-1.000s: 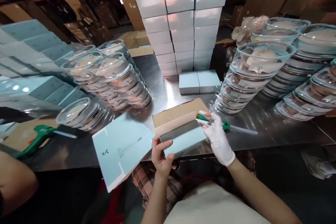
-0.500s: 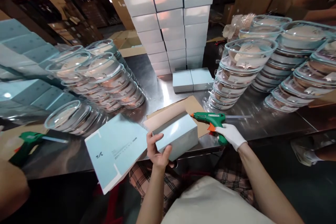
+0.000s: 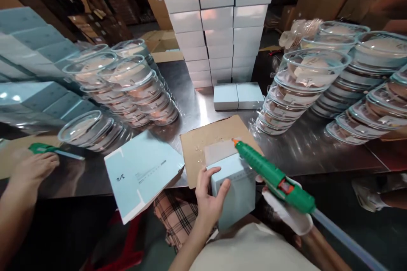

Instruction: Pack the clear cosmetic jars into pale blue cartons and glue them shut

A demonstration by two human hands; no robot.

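At lower centre of the frame my bare left hand (image 3: 208, 197) clamps the pale blue cardboard box (image 3: 233, 190) against the surface (image 3: 295, 148) edge while my gloved right hand (image 3: 288, 211), closed on the green glue gun (image 3: 273, 175), should keep the nozzle low over the open flap for a thin, even bead.

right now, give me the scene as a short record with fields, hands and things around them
left hand: holds a pale blue box upright at the table edge
right hand: gloved, grips a green glue gun, nozzle at the box's open flap
under box: cardboard sheet
left of box: flat box blank
behind: box stack, lidded bowls
far left: another person's hand by a second glue gun
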